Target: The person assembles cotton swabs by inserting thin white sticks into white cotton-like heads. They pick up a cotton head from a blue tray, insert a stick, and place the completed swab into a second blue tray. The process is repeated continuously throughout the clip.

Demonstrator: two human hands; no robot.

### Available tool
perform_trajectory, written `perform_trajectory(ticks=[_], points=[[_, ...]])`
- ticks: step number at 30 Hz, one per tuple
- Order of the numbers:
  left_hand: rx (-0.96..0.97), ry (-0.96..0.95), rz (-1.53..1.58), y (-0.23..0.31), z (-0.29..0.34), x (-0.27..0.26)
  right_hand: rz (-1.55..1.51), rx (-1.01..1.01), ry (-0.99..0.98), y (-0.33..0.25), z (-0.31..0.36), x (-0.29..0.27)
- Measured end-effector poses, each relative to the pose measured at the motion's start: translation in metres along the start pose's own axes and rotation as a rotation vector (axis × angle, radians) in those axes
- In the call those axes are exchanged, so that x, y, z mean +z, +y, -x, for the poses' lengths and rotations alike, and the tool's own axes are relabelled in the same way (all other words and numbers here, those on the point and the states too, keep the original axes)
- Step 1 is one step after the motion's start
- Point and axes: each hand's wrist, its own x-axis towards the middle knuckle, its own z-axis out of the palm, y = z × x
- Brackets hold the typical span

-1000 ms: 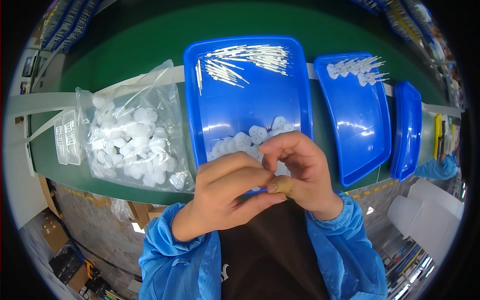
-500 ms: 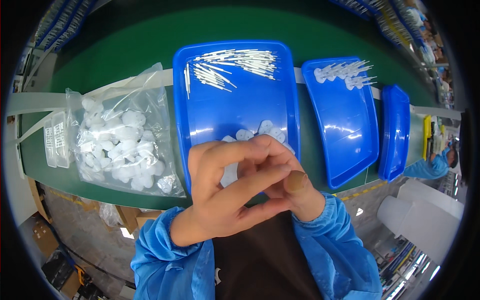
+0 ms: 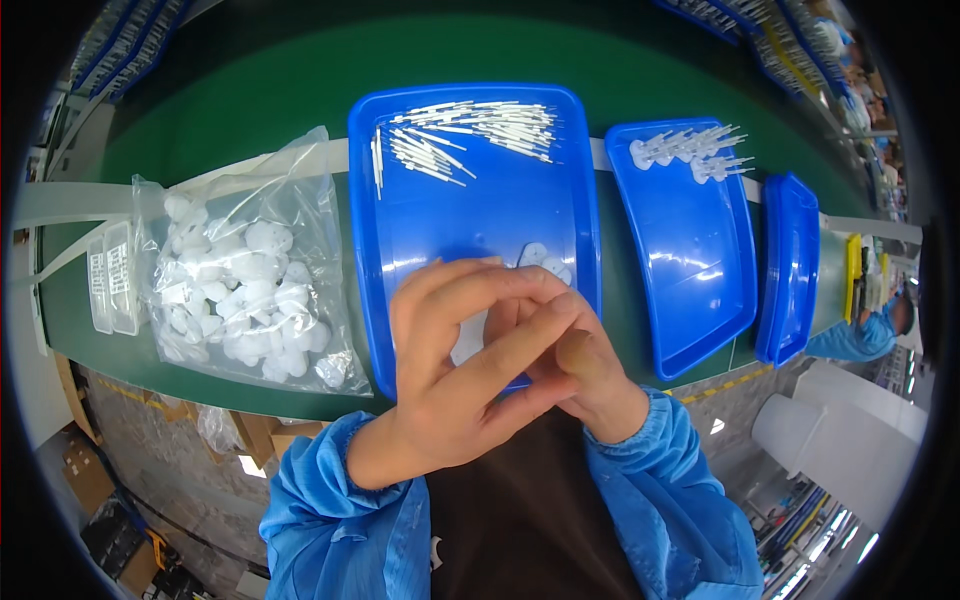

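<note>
My left hand (image 3: 445, 375) and my right hand (image 3: 595, 370) meet over the near edge of a large blue tray (image 3: 480, 210). The fingertips of both press together in a pinch, and whatever lies between them is hidden by the fingers. Thin white sticks (image 3: 428, 155) lie in bunches along the tray's far end. Near its front, partly behind my hands, are several small white plastic discs (image 3: 540, 258) with holes.
To the left lies a clear plastic bag (image 3: 240, 280) full of white plastic parts, beside two clear cases (image 3: 112, 280). At right, a second blue tray (image 3: 700, 280) holds white discs with sticks standing in them (image 3: 690, 150). Farther right are stacked blue trays (image 3: 790, 265).
Both hands stay joined and my left hand has shifted slightly right. The fingers have drawn closer together, and fewer discs show behind them.
</note>
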Motion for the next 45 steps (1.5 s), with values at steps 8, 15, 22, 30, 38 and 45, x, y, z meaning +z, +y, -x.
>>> perform_trajectory(ticks=[8, 15, 22, 30, 38, 45], points=[[0.009, 0.065, 0.094, -0.019, 0.017, 0.018, 0.021, -0.081, 0.034, 0.005, -0.004, 0.000], [-0.090, 0.011, 0.186, -0.015, 0.017, 0.010, 0.066, -0.165, 0.085, 0.005, -0.005, 0.004], [-0.028, 0.088, 0.237, -0.020, 0.015, 0.003, 0.611, -0.345, 0.212, -0.001, 0.001, 0.003], [-0.312, 0.081, 0.343, -0.025, 0.024, -0.012, 1.102, -0.440, 0.266, -0.029, 0.004, -0.004], [-0.097, -0.369, -0.337, -0.064, 0.036, -0.032, 1.779, -0.558, 0.256, -0.046, -0.091, -0.040], [-0.048, -0.307, -0.538, -0.064, 0.018, -0.047, 2.232, -0.646, 0.196, -0.028, -0.149, -0.044]])
